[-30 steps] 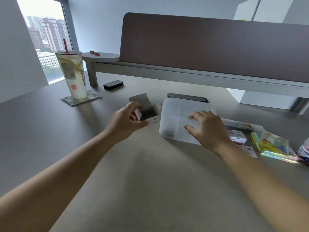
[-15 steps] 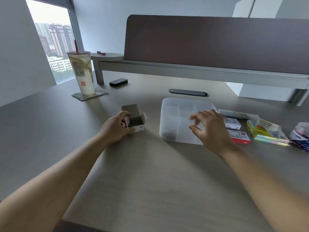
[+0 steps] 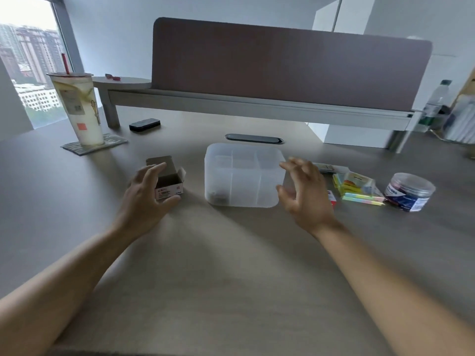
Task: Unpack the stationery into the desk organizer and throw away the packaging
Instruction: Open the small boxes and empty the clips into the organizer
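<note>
A small open cardboard box (image 3: 169, 185) with a red-and-white label stands on the desk, its flaps up. My left hand (image 3: 146, 199) is spread around it with loose fingers, thumb in front of the label, not gripping. To its right sits the translucent white desk organizer (image 3: 244, 150), divided into compartments, with something small and dark in the front-left one. My right hand (image 3: 305, 199) hovers open with spread fingers at the organizer's right edge. Behind that hand a small red-and-white box (image 3: 332, 199) is partly hidden. Packs of coloured sticky notes (image 3: 359, 187) and a clear jar of clips (image 3: 408, 191) lie further right.
A tall drink cup with a red straw (image 3: 79, 109) stands on a coaster at the back left, with a black case (image 3: 144, 124) beside it. A cable slot (image 3: 254, 138) lies behind the organizer, under a raised shelf and partition (image 3: 282, 65). A bottle (image 3: 437, 104) stands far right.
My left hand has set the small box on the desk and loosened its fingers. My right hand has slid off the organizer to its right edge and spread. The view has pulled back.
</note>
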`<control>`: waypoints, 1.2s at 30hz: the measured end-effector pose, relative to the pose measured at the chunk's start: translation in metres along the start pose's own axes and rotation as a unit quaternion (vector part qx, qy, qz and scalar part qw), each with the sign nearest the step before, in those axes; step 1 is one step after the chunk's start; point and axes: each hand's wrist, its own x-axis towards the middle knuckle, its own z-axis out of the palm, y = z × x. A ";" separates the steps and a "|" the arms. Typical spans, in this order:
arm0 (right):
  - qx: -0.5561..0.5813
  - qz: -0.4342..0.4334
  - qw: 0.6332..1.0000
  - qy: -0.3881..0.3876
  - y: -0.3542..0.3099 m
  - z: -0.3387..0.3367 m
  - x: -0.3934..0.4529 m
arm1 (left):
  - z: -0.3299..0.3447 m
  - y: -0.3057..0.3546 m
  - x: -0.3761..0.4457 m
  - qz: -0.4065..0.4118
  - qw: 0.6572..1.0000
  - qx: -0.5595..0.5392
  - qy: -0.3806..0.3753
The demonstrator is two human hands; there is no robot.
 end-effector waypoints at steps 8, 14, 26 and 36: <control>-0.008 0.145 0.988 -0.058 0.076 -0.015 0.000 | 0.034 0.049 -0.025 0.099 0.974 0.028 -0.204; 0.004 0.166 0.976 -0.138 0.090 0.000 0.037 | 0.040 0.049 -0.024 0.127 0.938 0.142 -0.291; 0.018 0.161 0.983 -0.091 0.092 0.000 0.045 | 0.041 0.048 -0.026 0.148 0.938 0.142 -0.278; 0.228 0.103 0.965 -0.077 0.029 -0.028 -0.012 | 0.034 0.066 -0.030 0.100 0.966 -0.020 -0.236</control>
